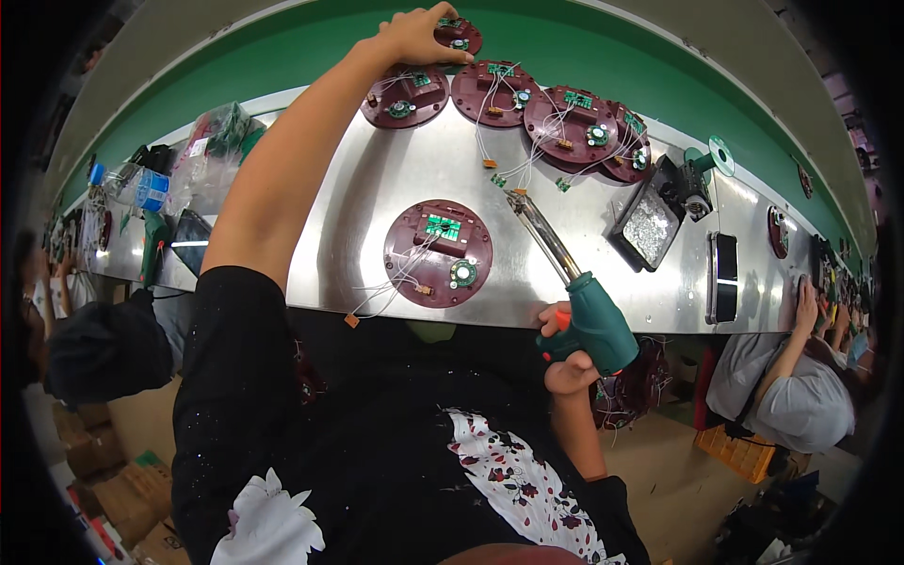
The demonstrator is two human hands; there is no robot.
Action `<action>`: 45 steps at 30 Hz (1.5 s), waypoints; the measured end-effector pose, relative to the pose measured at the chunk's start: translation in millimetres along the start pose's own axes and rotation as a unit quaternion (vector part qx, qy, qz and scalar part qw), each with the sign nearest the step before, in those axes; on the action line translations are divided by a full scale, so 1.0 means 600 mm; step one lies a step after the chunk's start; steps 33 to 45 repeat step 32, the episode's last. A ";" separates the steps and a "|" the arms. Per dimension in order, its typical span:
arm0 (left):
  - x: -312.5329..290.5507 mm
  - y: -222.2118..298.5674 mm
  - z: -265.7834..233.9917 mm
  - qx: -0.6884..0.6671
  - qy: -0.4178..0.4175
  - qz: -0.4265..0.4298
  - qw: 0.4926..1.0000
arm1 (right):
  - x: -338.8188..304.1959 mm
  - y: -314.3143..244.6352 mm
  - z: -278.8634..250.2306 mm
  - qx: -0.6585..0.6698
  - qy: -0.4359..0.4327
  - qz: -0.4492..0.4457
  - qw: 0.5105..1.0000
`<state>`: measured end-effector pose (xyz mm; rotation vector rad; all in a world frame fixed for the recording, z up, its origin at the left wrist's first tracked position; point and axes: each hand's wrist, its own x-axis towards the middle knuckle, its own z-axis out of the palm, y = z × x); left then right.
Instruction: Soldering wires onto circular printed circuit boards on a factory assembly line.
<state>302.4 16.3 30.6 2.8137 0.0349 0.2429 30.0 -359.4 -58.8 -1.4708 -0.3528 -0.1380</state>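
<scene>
My left hand [414, 38] reaches to the far edge of the bench, its thumb and fingers around the edge of a maroon round housing [460, 40] with a green circuit board. My right hand [572, 373] grips a green soldering gun [599, 320], whose long metal barrel points toward the far side. The gun's tip is close to small connectors on white wires. Nearest me lies another maroon round housing [405, 247], fitted with a green board, a small round part and loose white wires. Several similar housings [490, 92] lie in a row behind it, some overlapping.
A black tray [650, 221] of clear bits stands at the right, beside a solder spool [721, 155] and a black phone-like slab [723, 278]. To the left are a water bottle [132, 185] and plastic bags [209, 155]. People sit on both sides.
</scene>
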 end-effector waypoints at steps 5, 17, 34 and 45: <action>-0.007 -0.017 -0.025 -0.028 -0.003 0.040 0.999 | 0.001 -0.001 0.003 -0.013 -0.017 0.001 1.000; -0.215 -0.065 -0.029 0.046 0.057 0.074 0.995 | 0.007 0.008 0.020 -0.028 0.000 0.009 1.000; -0.220 -0.005 0.050 -0.129 0.269 0.092 0.950 | 0.006 0.100 -0.073 0.009 -0.020 -0.024 0.999; -0.220 -0.005 0.050 -0.129 0.269 0.092 0.950 | 0.006 0.100 -0.073 0.009 -0.020 -0.024 0.999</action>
